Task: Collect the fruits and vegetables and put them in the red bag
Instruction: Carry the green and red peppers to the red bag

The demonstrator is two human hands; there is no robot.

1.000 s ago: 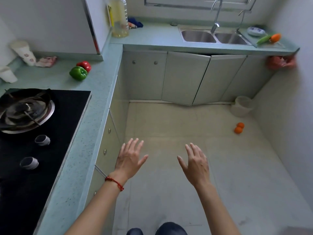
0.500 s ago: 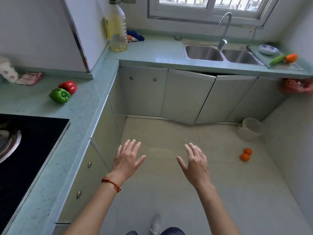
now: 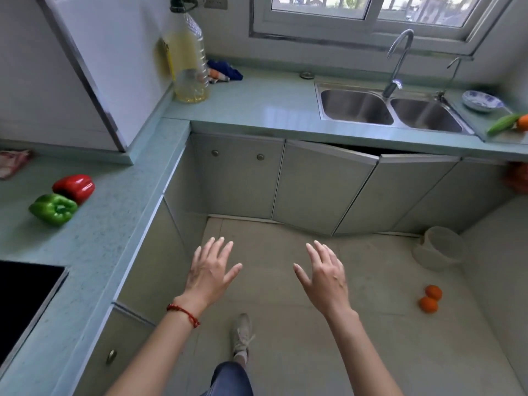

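While two peppers lie on the counter and two oranges on the floor, your left hand and right hand hover spread open, holding nothing.

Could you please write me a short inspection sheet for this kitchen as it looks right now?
Surface: pale green L-shaped counter; beige floor.
Job's things: red pepper and green pepper touching on the left counter; two oranges touching on the floor at right; a green vegetable and an orange one right of the sink; red bag hanging at the right edge, partly cut off.
Clutter: oil bottle, blue cloth, bowl, white bucket.
Grippers: left hand and right hand open, empty, over the floor.
Cables: nothing seen.
Surroundings: window, cabinet doors, one ajar under the sink.
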